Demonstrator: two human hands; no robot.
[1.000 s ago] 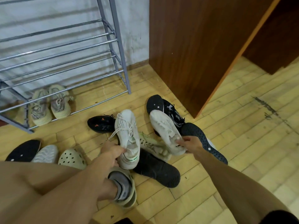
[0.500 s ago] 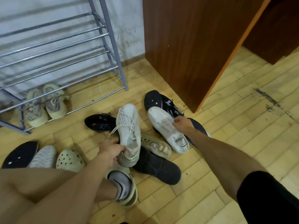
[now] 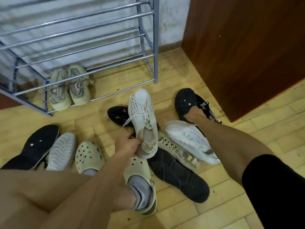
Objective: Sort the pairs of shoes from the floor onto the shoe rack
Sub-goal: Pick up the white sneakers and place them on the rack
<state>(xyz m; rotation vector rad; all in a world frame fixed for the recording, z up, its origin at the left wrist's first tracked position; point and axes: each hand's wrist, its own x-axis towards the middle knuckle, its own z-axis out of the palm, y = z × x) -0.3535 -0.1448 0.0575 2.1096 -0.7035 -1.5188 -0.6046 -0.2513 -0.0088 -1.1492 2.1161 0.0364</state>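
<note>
left hand is closed on the heel of a white laced sneaker lifted over the floor pile, right hand rests on a black shoe, grip unclear; advise collecting the overturned white mate before approaching the shoe rack.

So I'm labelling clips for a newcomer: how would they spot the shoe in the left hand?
Start at the metal shoe rack and drop to the floor pile just before its front right leg. The left hand grips the white laced sneaker by its heel: it alone sits upright, laces up, while the other white sneaker beside it lies sole-up.
</note>
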